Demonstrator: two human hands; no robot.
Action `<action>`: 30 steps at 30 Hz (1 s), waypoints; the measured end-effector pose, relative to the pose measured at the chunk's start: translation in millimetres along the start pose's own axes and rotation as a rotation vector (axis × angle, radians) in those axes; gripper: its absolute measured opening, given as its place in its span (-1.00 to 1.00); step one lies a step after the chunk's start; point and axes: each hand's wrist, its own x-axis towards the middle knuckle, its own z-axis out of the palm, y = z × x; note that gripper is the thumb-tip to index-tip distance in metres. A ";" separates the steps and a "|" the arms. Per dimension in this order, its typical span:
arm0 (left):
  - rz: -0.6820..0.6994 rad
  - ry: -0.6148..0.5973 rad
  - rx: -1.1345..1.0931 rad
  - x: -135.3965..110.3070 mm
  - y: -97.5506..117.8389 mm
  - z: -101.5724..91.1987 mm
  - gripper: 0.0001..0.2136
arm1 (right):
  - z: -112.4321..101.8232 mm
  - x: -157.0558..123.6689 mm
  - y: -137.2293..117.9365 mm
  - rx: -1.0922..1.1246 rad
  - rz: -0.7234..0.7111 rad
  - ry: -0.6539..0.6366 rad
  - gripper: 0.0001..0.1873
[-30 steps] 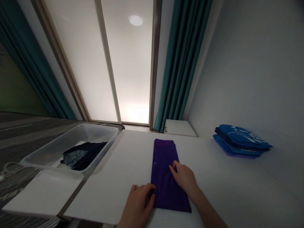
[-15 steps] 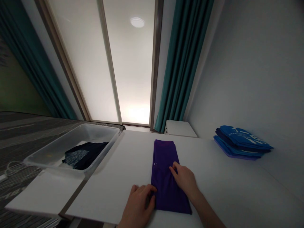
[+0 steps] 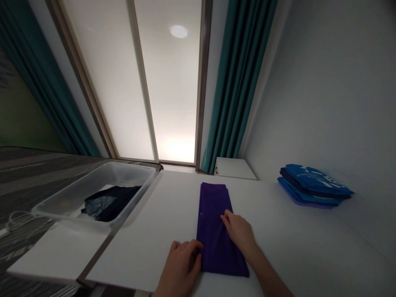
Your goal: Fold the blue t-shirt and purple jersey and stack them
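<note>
A folded purple garment (image 3: 215,231) lies lengthwise on the white table (image 3: 139,247), directly in front of me. My left hand (image 3: 182,266) curls over the garment's left edge near the lower end, its fingers on the cloth. My right hand (image 3: 238,233) rests flat across the garment's right side, fingers pointing left, with no visible grip. Most of the garment's lower part shows between my hands.
At the left stands a clear plastic bin (image 3: 72,187) holding dark clothing (image 3: 108,202). A stack of folded blue garments (image 3: 314,185) lies against the wall at the right. A small white cabinet (image 3: 235,168) stands beyond the table, and patterned flooring (image 3: 37,169) spreads at far left.
My hands and the purple garment stay in place. The whole view has shifted only slightly.
</note>
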 end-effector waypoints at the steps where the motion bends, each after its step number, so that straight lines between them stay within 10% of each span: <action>1: -0.002 0.000 0.005 0.2 -0.1 0.3 -0.77 | -1.2 1.0 -0.4 -0.001 0.004 -0.015 -0.74; 30: -0.087 0.023 -0.030 -0.6 -12.0 3.3 -0.79 | -9.0 1.6 -11.0 -0.136 -0.026 -0.001 -0.71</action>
